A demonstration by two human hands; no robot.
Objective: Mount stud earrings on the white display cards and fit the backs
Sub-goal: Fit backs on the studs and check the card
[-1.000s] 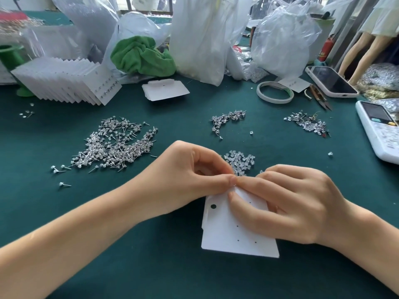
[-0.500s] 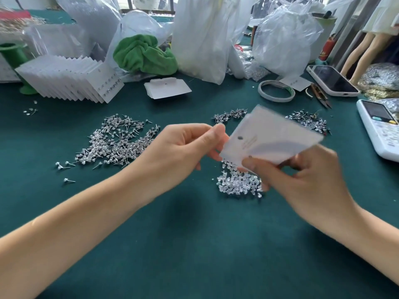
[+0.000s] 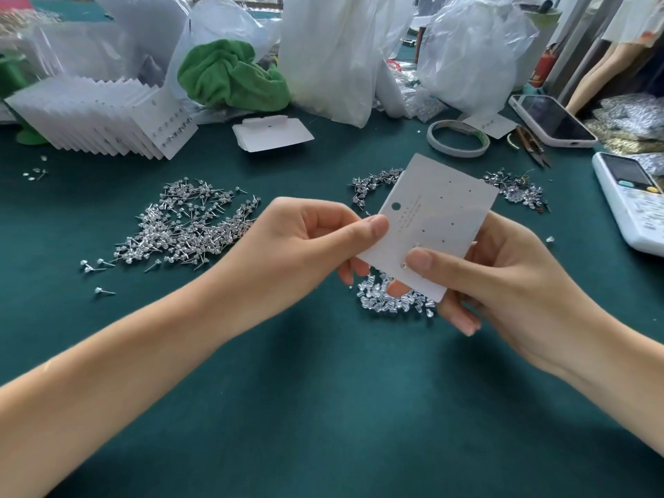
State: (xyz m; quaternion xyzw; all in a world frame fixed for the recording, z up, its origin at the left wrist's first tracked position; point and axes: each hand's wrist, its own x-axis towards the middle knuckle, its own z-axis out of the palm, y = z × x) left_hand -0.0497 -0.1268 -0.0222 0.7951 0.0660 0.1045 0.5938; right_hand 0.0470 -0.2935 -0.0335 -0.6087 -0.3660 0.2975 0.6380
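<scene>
Head view looks down on a white display card (image 3: 434,224) held in the air above the green table (image 3: 323,407), tilted so its hang hole points up and left. The left hand (image 3: 305,242) pinches the card's left edge, thumb on the printed face just below the hole and the other fingers curled behind it. The right hand (image 3: 503,278) grips the lower right part: its thumb presses the face near the bottom edge, while the remaining fingers support the back, two fingertips showing under the lower edge. Just left of the right thumb tip a single stud earring (image 3: 403,266) sits in the card; the other punched holes on the face are bare.

Directly below the card, on the table, lies a small heap of clear earring backs (image 3: 391,300), partly hidden by the card and the fingers. A large scatter of loose studs (image 3: 187,224) lies to the left of the left hand, with two smaller clusters beyond the card. Farther back stand a fanned row of filled cards (image 3: 107,120), a stack of blank cards (image 3: 271,133), a roll of tape (image 3: 458,138), a green cloth (image 3: 233,77) and plastic bags (image 3: 334,52). A phone (image 3: 553,120) and a calculator (image 3: 632,203) lie at the right.
</scene>
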